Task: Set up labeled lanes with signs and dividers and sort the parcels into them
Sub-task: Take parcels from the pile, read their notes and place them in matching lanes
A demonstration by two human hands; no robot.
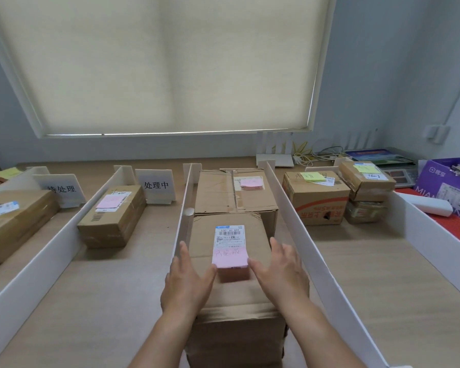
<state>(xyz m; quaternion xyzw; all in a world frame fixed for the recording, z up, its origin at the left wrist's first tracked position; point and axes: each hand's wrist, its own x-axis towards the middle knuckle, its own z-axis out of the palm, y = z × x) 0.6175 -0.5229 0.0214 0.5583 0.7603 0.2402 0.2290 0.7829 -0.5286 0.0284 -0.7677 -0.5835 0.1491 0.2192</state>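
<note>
Head view: a wooden table (117,288) is split into lanes by upright white dividers. Both hands lie flat on top of the near box (231,285) in the middle lane, at 6 o'clock. The left hand (187,280) rests along the box's left edge, fingers straight and relaxed, close to the divider (182,227) on that side. The right hand (279,266) rests on the right half of the top, fingers also straight and spread; neither hand grasps anything. Between the hands a shipping label (229,235) is stuck on the box, with a pink note (230,257) overlapping its lower edge; the left thumb touches the note's corner.

Just behind, toward 12 o'clock and touching the near box, stands a larger box (234,195) bearing another pink note (251,183). The right divider (298,235) bounds this lane.

At 10 o'clock, the next lane holds a flat parcel (112,216) with a pink note, and a white sign (156,185) stands behind it. At 9 o'clock, another parcel (14,224) lies in the far-left lane, with a second sign (63,189) behind.

At 2 o'clock, the right lane holds a printed carton (316,205) with a yellow note, beside two stacked small boxes (367,192). At 3 o'clock, beyond the last divider, sits a purple box (446,187).
</note>
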